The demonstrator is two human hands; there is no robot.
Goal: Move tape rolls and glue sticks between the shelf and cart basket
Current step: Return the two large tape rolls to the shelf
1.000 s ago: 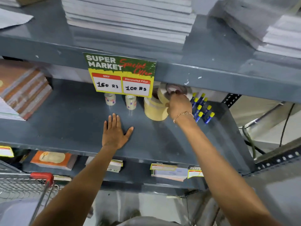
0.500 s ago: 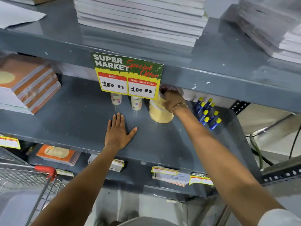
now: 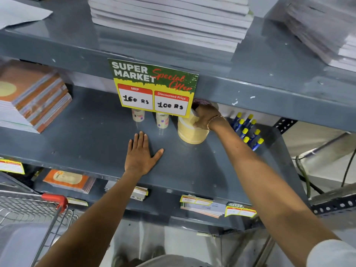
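A stack of wide yellow tape rolls [image 3: 189, 132] stands on the grey middle shelf [image 3: 92, 135], partly behind the price sign. My right hand [image 3: 207, 117] rests on top of the stack, fingers curled around the uppermost roll. Two small clear tape rolls [image 3: 138, 115] [image 3: 162, 120] stand to the left of the stack. Several blue glue sticks with yellow caps [image 3: 248, 130] stand just right of my wrist. My left hand [image 3: 141, 156] lies flat on the shelf, palm down, fingers spread, holding nothing. The wire cart basket [image 3: 25, 211] with a red handle is at lower left.
A green and yellow price sign [image 3: 154, 87] hangs from the upper shelf edge and hides the shelf's back. Stacked notebooks [image 3: 32, 95] fill the shelf's left end. Paper stacks [image 3: 171, 18] sit on the upper shelf. Booklets and price tags [image 3: 239, 211] line the lower shelf.
My right hand moved left with the tape roll it held tilted beside the glue sticks and now has it down on the yellow stack. The left hand stayed flat.
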